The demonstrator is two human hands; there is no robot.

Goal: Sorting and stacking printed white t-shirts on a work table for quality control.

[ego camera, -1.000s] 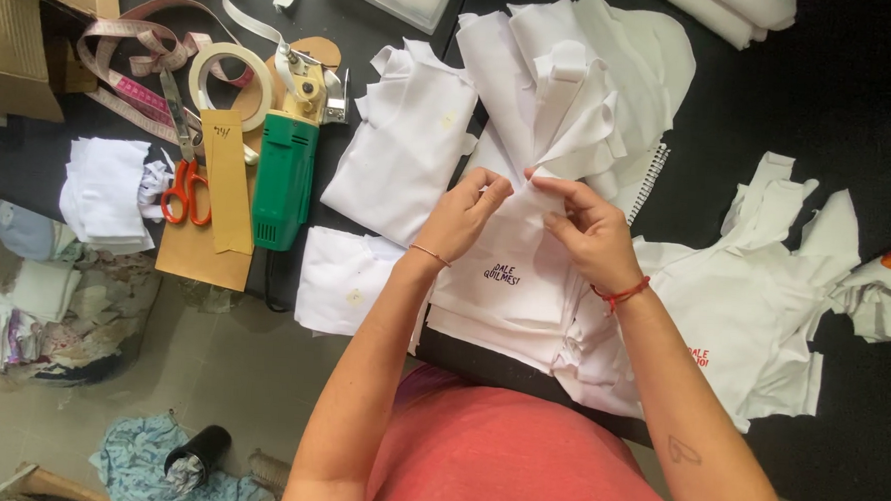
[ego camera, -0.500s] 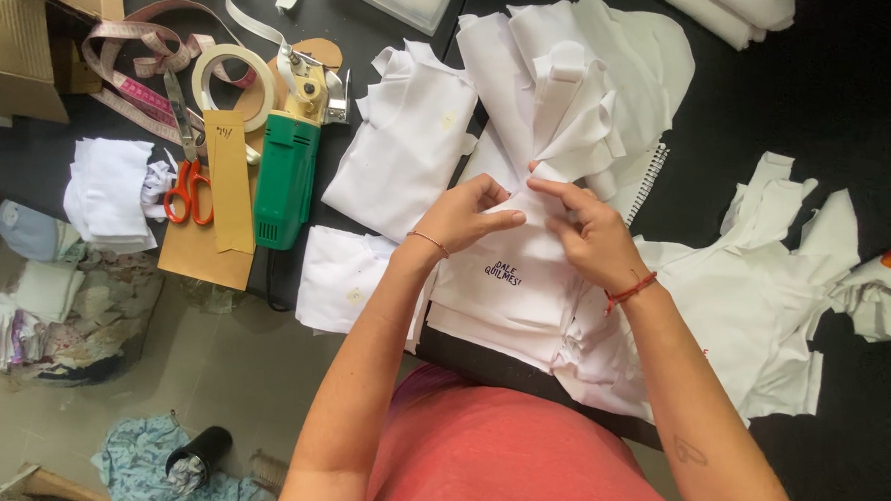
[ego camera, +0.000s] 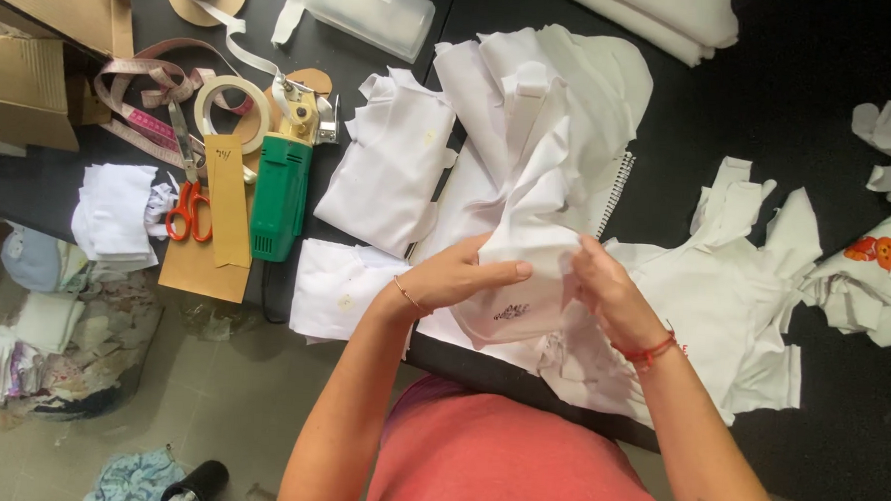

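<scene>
The left hand (ego camera: 459, 279) and right hand (ego camera: 609, 293) both pinch a white fabric piece (ego camera: 519, 284) with a small print, lifted over the pile of cut pieces (ego camera: 531, 134) on the dark worktop (ego camera: 691, 121). It appears mid-sorting; separating it cleanly needs a steady grip.

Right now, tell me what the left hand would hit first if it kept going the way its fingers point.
The left hand points right, across the white cloth piece it holds. Going on, it would likely meet the right hand first, gripping the same piece; depth is unclear.
</scene>
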